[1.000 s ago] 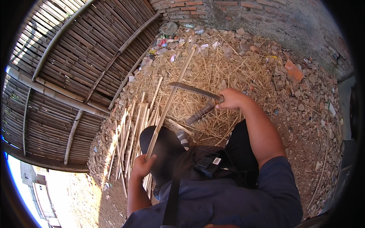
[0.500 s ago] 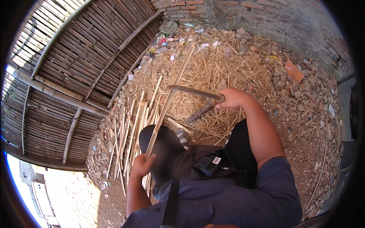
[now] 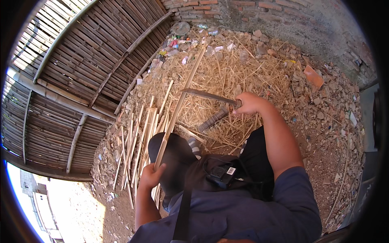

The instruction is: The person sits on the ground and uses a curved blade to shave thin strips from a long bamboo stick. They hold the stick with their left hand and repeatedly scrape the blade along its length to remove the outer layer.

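My left hand (image 3: 151,175) is closed around the near end of a long pale bamboo strip (image 3: 176,113), which slants up and away over my left knee. In my right hand (image 3: 248,103) I grip a machete (image 3: 210,96) by its handle, fingers wrapped round it. Its dark blade points left, and the tip end lies against the strip, about a third of the way down from the far end. Beneath the blade, a ridged piece of wood (image 3: 213,120) rests on the straw in front of my feet.
A bundle of split bamboo strips (image 3: 137,141) lies on the ground to my left. Straw-like shavings (image 3: 227,73) spread ahead, with rubble and litter around them. A bamboo-slat wall (image 3: 93,52) rises at left, a brick wall (image 3: 283,16) at the back. A black device (image 3: 221,175) sits on my lap.
The machete has shifted slightly up and to the right along the strip, its blade tilting a little more. My left hand and the strip have barely moved.
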`<state>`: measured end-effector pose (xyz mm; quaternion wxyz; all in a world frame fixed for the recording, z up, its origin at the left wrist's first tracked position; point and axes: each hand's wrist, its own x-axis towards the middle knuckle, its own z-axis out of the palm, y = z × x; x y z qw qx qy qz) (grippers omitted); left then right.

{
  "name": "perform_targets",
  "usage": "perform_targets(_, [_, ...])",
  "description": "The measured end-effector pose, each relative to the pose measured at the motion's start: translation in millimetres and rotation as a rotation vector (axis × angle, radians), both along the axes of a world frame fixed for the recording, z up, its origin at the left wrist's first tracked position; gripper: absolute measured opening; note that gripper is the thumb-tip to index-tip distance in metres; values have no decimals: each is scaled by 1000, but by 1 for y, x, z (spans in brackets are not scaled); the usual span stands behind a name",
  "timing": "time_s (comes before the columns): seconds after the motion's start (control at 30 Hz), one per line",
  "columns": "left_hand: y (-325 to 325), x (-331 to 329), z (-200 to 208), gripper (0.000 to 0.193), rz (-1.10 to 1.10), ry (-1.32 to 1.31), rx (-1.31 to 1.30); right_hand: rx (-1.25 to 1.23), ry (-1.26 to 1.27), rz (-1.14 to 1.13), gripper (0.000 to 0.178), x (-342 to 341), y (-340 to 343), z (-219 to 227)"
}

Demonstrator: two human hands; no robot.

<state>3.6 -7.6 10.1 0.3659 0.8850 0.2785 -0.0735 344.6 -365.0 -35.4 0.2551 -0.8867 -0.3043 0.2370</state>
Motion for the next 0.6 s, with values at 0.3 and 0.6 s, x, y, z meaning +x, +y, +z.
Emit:
perform_targets(0.3, [0,0,-3,39,12,-19,-32,-5,-5,28,48,-11,8,-1])
perform_targets(0.6, [-9,3,7,37,21,19,-32,10,13,-154,42,-2,-11,9])
